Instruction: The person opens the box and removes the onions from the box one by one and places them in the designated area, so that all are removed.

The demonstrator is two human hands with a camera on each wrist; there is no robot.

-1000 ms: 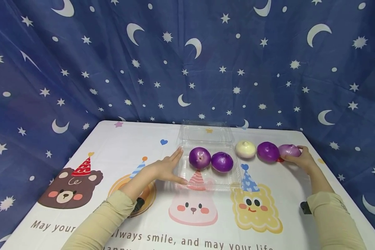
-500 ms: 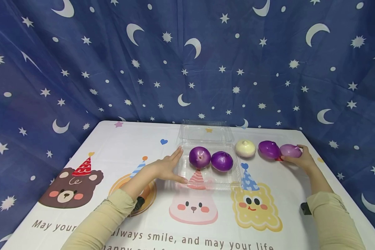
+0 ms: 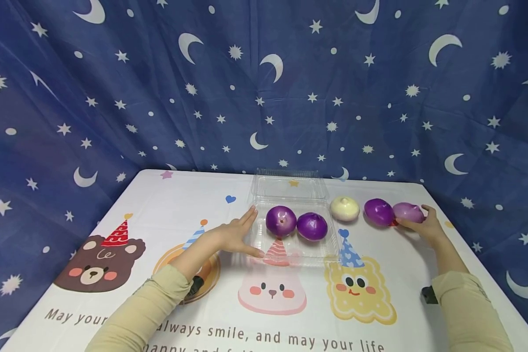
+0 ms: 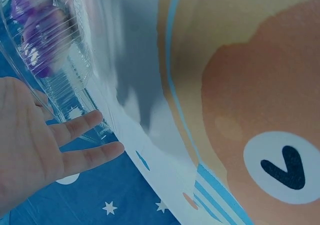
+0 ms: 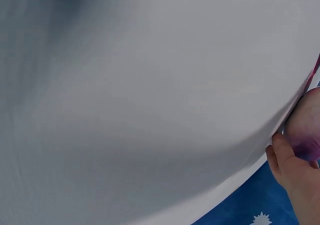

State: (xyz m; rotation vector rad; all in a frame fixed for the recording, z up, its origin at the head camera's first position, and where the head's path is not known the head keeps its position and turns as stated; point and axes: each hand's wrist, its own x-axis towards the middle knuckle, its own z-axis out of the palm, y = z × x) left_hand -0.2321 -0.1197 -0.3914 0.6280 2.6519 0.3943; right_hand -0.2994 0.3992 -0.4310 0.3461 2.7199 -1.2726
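My left hand (image 3: 236,238) spreads its fingers along the left side of a clear plastic clamshell box (image 3: 257,247), whose lid (image 3: 270,188) lies folded back. Inside sit two dark purple onions, one (image 3: 281,221) at the left and the other (image 3: 312,227) beside it. The left wrist view shows the straight fingers at the clear wall. On the table at right, my right hand (image 3: 428,227) grips a pale purple onion (image 3: 407,212) between thumb and fingers. Touching that onion on its left is a dark purple onion (image 3: 378,212). A white onion (image 3: 344,209) stands nearer the box.
A white tablecloth (image 3: 193,195) with printed cartoon faces covers the table. Behind it hangs a blue curtain (image 3: 229,122) with moons and stars. The onions on the table stand in a row right of the box. The table's right edge runs near my right hand.
The dark purple onion beside the pale one has tilted and shifted slightly. My right hand stays at the pale onion, and my left hand keeps its place at the box.
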